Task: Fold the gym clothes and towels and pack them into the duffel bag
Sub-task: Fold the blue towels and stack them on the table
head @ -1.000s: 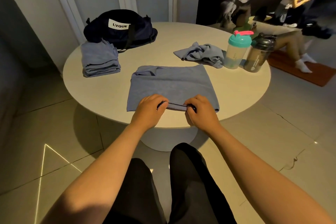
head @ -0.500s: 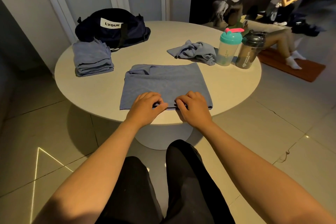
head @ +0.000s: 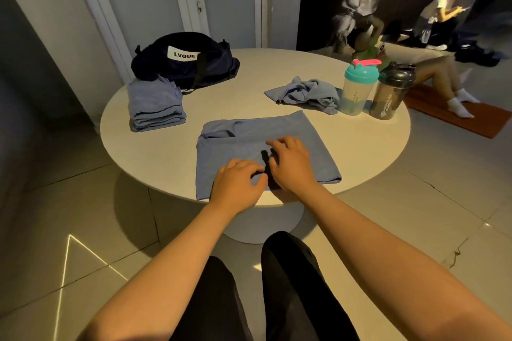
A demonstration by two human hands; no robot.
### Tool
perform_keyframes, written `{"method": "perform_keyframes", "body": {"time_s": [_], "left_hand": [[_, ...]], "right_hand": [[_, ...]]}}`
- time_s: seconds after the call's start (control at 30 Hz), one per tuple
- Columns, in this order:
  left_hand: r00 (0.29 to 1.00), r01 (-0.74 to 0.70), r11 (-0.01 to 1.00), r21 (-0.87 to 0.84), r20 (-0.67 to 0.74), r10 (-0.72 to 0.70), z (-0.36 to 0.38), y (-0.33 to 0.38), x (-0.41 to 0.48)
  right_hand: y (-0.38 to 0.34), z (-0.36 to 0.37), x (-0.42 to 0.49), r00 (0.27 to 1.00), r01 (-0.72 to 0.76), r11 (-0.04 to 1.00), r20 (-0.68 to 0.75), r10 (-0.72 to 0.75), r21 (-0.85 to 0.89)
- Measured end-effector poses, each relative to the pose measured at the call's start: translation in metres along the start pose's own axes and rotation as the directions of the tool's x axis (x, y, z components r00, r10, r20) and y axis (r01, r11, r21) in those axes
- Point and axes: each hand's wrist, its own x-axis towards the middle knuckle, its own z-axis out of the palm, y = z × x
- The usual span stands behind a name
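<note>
on towel (head: pixel 249 141) | left hand (head: pixel 238 184), right hand (head: pixel 291 165) resting | fingers (head: pixel 273 143) bent, grip unclear

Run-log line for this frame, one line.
step: folding | left hand: on blue cloth, grip unclear | right hand: fingers resting on it | folded stack: beside duffel bag | crumpled cloth: by shaker bottles

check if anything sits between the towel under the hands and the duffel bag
Nothing visible does: bare table runs from the towel to the bag. The folded stack lies left of that line, by the bag.
</note>
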Motion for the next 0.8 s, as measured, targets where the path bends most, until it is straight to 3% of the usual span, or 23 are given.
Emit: {"method": "perform_keyframes", "body": {"time_s": [0.17, 0.23, 0.33, 0.47, 0.63, 0.8], "left_hand": [[0.989, 0.121, 0.988, -0.095, -0.078, -0.128, -0.016, -0.028, 0.033], [0.973, 0.194, 0.981, -0.013, -0.127, -0.194, -0.018, -0.051, 0.048], [0.961, 0.275, 0.961, 0.022, -0.018, -0.274, -0.021, -0.077, 0.068], [0.954, 0.291, 0.957, 0.005, 0.073, -0.291, -0.026, -0.088, 0.089], [0.947, 0.317, 0.921, -0.226, 0.027, -0.320, -0.028, -0.098, 0.095], [0.923, 0.376, 0.879, -0.293, 0.037, -0.382, -0.027, -0.114, 0.099]], "right_hand": [[0.011, 0.001, 0.015, 0.952, -0.086, 0.995, 0.290, 0.099, -0.057], [0.013, -0.002, 0.019, 0.953, -0.140, 0.989, 0.265, 0.145, -0.038], [0.008, -0.005, 0.035, 0.954, -0.170, 0.983, 0.240, 0.180, -0.064], [-0.007, 0.004, 0.069, 0.986, -0.057, 0.998, 0.156, 0.051, 0.030], [-0.022, 0.026, 0.109, 0.981, 0.029, 0.989, 0.188, -0.057, 0.148], [-0.030, 0.049, 0.140, 0.963, 0.122, 0.982, 0.221, -0.153, 0.147]]}}
